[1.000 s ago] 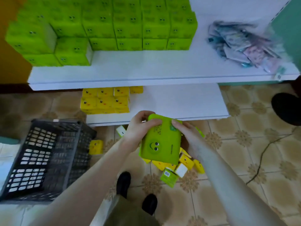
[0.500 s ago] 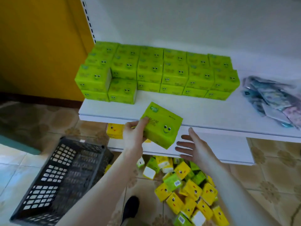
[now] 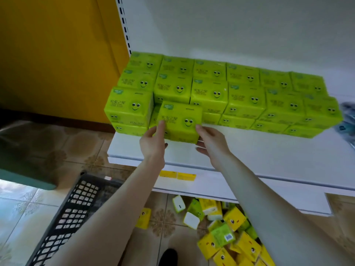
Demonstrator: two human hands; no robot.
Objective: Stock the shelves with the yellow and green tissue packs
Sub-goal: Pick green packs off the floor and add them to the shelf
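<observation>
Both forearms were stretched forward and up over the front edge of the white shelf [image 3: 249,150]. The left hand [image 3: 152,140] was turned palm-in, its thumb laid on the printed face of the green tissue pack [image 3: 180,121] and its fingers tucked out of sight at the pack's left end. The right hand [image 3: 211,143] was set at the pack's right lower corner, thumb on the face and fingers curled beneath, so the pack was pinched between both hands.

The pack was held above the front part of the shelf, just in front of the stacked green packs [image 3: 240,93]; whether it touched them could not be told. Its long axis was laid along the shelf's front edge, with the smiling face turned up and outward, upright.

The pack was brick-shaped with soft corners and wrapped in glossy film. The shelf was smooth and white. Below the shelf, loose yellow and green packs [image 3: 230,237] were heaped on the patterned tile floor [image 3: 28,208]. A black lattice plastic crate [image 3: 76,208] was seen below the shelf's left end.
</observation>
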